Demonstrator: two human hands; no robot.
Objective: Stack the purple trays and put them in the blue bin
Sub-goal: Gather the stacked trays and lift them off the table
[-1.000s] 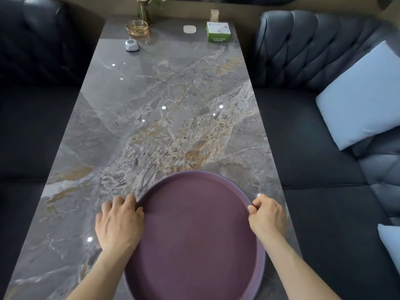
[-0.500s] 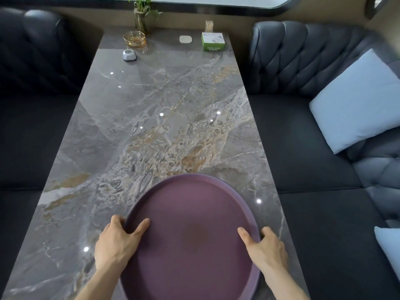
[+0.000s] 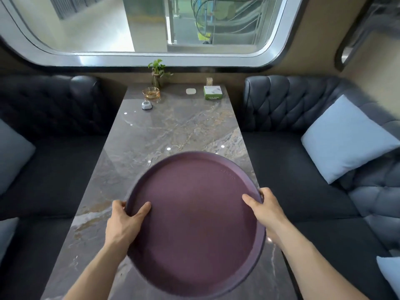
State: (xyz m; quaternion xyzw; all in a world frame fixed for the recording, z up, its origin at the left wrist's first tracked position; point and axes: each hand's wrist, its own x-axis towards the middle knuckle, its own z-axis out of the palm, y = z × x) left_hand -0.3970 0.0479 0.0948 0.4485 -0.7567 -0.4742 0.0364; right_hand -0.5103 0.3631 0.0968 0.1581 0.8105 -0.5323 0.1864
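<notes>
Both hands clamped on round purple tray (image 3: 194, 224) rim: left hand (image 3: 124, 221) at L edge, right hand (image 3: 265, 210) at R edge. Tray above table (image 3: 173, 131), between hands. Blue bin not in view.

A purple tray (image 3: 194, 224), gripped at both sides, covers the near table (image 3: 173, 131). Beyond it the marble lies open up to a far row: glass dish (image 3: 151, 93), plant (image 3: 158, 72), green box (image 3: 213, 92).
</notes>
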